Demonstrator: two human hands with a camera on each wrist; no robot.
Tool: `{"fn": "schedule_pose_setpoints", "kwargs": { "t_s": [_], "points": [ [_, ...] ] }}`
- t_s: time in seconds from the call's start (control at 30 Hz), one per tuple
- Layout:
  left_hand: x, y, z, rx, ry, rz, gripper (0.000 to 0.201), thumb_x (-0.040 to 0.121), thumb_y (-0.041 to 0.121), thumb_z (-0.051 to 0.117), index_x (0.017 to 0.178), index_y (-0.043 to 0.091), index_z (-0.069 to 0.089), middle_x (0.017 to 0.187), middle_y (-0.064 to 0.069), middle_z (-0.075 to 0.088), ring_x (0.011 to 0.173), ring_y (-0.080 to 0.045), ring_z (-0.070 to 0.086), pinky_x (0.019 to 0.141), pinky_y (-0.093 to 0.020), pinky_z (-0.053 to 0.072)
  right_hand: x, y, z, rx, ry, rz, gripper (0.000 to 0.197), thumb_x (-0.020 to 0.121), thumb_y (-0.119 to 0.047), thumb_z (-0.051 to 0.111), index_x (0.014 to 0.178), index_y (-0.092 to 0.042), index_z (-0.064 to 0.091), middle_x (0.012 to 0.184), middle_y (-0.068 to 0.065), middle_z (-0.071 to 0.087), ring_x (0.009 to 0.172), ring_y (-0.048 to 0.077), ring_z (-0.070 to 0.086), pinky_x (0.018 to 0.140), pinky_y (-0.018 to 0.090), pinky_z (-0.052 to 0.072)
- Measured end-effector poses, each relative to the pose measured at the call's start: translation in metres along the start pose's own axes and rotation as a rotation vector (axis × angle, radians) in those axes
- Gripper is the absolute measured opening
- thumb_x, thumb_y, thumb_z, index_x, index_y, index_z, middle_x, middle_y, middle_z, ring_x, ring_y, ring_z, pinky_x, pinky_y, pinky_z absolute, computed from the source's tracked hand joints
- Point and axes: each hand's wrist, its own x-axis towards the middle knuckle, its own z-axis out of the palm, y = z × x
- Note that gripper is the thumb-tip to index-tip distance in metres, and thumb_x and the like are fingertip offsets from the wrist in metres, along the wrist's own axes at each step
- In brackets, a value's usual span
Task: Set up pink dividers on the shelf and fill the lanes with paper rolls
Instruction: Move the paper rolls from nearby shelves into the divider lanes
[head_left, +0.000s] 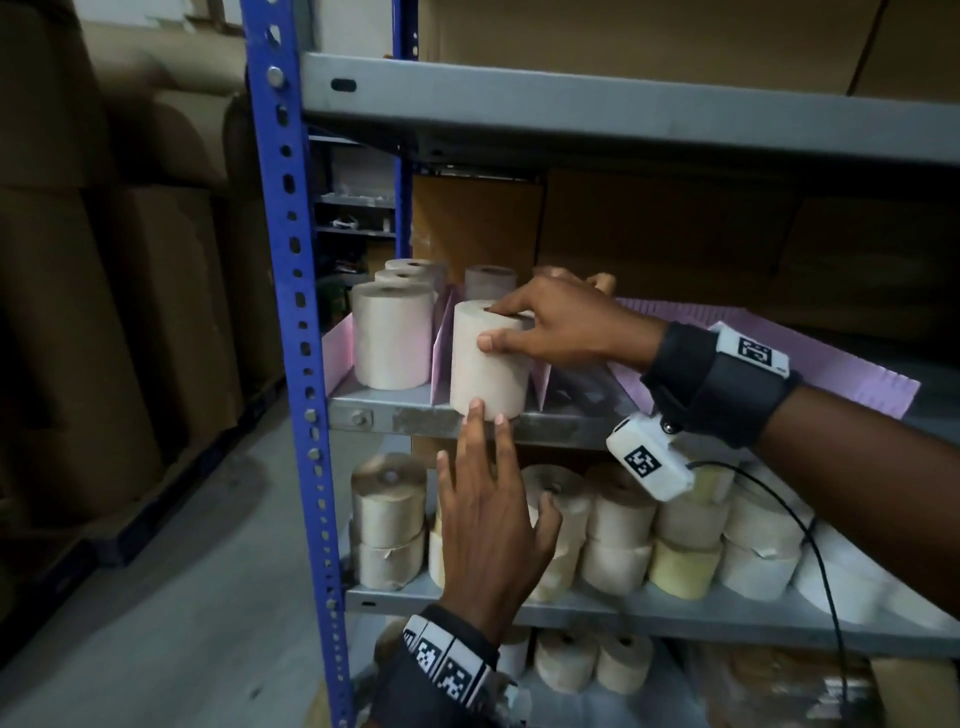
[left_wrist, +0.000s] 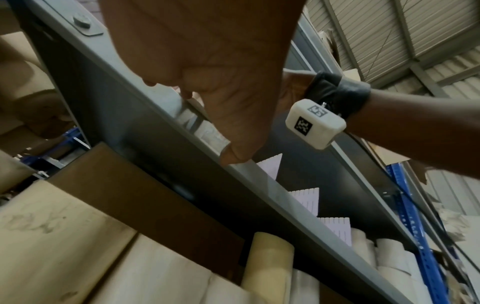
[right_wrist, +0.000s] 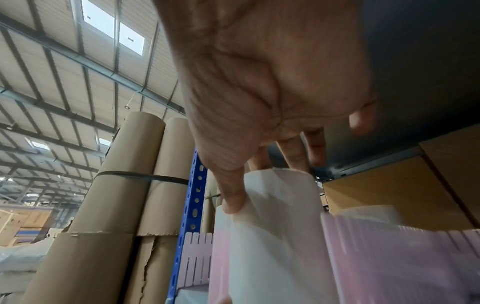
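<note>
A blue perforated upright (head_left: 291, 322) is framing the left of a grey metal shelf (head_left: 467, 413) where a person is loading paper. Three cream paper rolls (head_left: 393, 343) are standing in single file in the lane to the left of the grip, each a smooth, matte cylinder on end. Thin pink dividers (head_left: 441, 340), ribbed plastic strips set on edge, are running front to back; one is rising on each side of the held roll, and more pink sheeting is lying to the right of it.

The held roll (head_left: 488, 364) is sitting at the shelf's front edge in the second lane, upright, its long axis vertical and its core hole facing up. The right hand (head_left: 561, 322) is clamping it from above, thumb pressed on the front wall and fingers curled over the top rim. One further roll is standing directly behind the grip.

The left hand (head_left: 493, 525) is reaching up from below, fingers straight and slightly spread, two fingertips touching the roll's base at the shelf lip. Below the grip, the next shelf is carrying stacked rolls (head_left: 623, 530), too many and too blurred to count, one pale yellow.
</note>
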Motion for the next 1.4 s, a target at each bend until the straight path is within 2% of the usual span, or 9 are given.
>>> {"fn": "schedule_pose_setpoints", "kwargs": {
  "t_s": [0.07,0.23,0.33,0.5,0.63,0.7,0.8,1.2,1.4],
  "points": [
    [0.008,-0.004,0.003,0.039,-0.01,0.004,0.089,0.083,0.04,0.072,0.157,0.003,0.039,0.169,-0.021,0.022,0.152,-0.04,0.033,0.118,-0.063,0.036,0.013,0.004,-0.006,-0.092,-0.067,0.007,0.055,0.086,-0.065,0.053,0.125,-0.028,0.065,0.119,-0.004,0.065,0.12,0.023,0.046,0.084,0.042,0.031],
    [0.019,-0.013,0.007,0.112,-0.117,0.002,0.095,0.087,0.046,0.065,0.165,0.013,0.023,0.173,-0.016,0.012,0.161,-0.034,0.008,0.125,-0.064,0.018,0.045,0.006,-0.015,-0.132,-0.206,0.042,0.04,0.086,-0.057,0.061,0.108,-0.026,0.071,0.081,-0.017,0.06,0.076,0.005,0.055,0.064,0.029,0.039],
    [0.02,-0.014,0.005,0.133,-0.083,0.0,0.092,0.082,0.041,0.072,0.161,0.013,0.036,0.166,-0.018,0.033,0.156,-0.037,0.027,0.121,-0.064,0.029,0.063,0.012,-0.014,-0.118,-0.283,0.065,0.036,0.087,-0.05,0.065,0.106,-0.019,0.069,0.086,-0.01,0.065,0.077,0.009,0.061,0.059,0.025,0.043],
    [0.023,-0.014,0.003,0.185,-0.024,0.016,0.086,0.08,0.045,0.076,0.154,0.01,0.048,0.155,-0.02,0.049,0.146,-0.039,0.044,0.115,-0.061,0.04,0.088,0.025,-0.008,-0.153,-0.322,0.14,0.05,0.086,-0.054,0.064,0.121,-0.019,0.062,0.101,-0.007,0.06,0.092,0.016,0.058,0.072,0.032,0.047],
    [0.023,-0.016,0.003,0.214,-0.014,0.028,0.084,0.083,0.046,0.077,0.153,0.008,0.05,0.154,-0.019,0.05,0.145,-0.038,0.047,0.114,-0.06,0.042,0.104,0.035,-0.003,-0.151,-0.372,0.15,0.05,0.089,-0.049,0.064,0.123,-0.013,0.061,0.113,0.004,0.063,0.095,0.022,0.058,0.078,0.031,0.046],
    [0.023,-0.017,0.002,0.222,-0.007,0.038,0.083,0.082,0.045,0.078,0.152,0.007,0.052,0.153,-0.019,0.052,0.143,-0.039,0.048,0.113,-0.06,0.043,0.109,0.038,-0.002,-0.16,-0.346,0.123,0.047,0.09,-0.045,0.065,0.115,-0.006,0.065,0.111,0.009,0.067,0.091,0.024,0.06,0.074,0.033,0.047],
    [0.024,-0.017,0.001,0.217,-0.012,0.046,0.082,0.081,0.042,0.08,0.15,0.006,0.054,0.151,-0.02,0.054,0.142,-0.04,0.05,0.113,-0.059,0.044,0.114,0.042,-0.003,-0.216,-0.327,0.105,0.048,0.09,-0.044,0.065,0.111,-0.001,0.068,0.107,0.015,0.07,0.095,0.032,0.065,0.082,0.041,0.053],
    [0.025,-0.011,-0.004,0.16,-0.062,0.007,0.081,0.085,0.047,0.077,0.15,0.005,0.053,0.153,-0.021,0.052,0.144,-0.04,0.047,0.116,-0.057,0.042,0.123,0.052,0.0,-0.272,-0.305,0.084,0.049,0.088,-0.047,0.066,0.108,-0.003,0.07,0.1,0.013,0.071,0.088,0.03,0.065,0.074,0.035,0.05],
    [0.024,-0.002,-0.001,0.238,-0.105,-0.002,0.086,0.089,0.048,0.073,0.156,0.004,0.042,0.16,-0.025,0.041,0.151,-0.041,0.036,0.125,-0.053,0.027,0.121,0.049,0.002,-0.289,-0.284,0.109,0.05,0.086,-0.052,0.066,0.102,-0.004,0.07,0.099,0.012,0.07,0.082,0.027,0.061,0.074,0.035,0.05]
  ]
}}
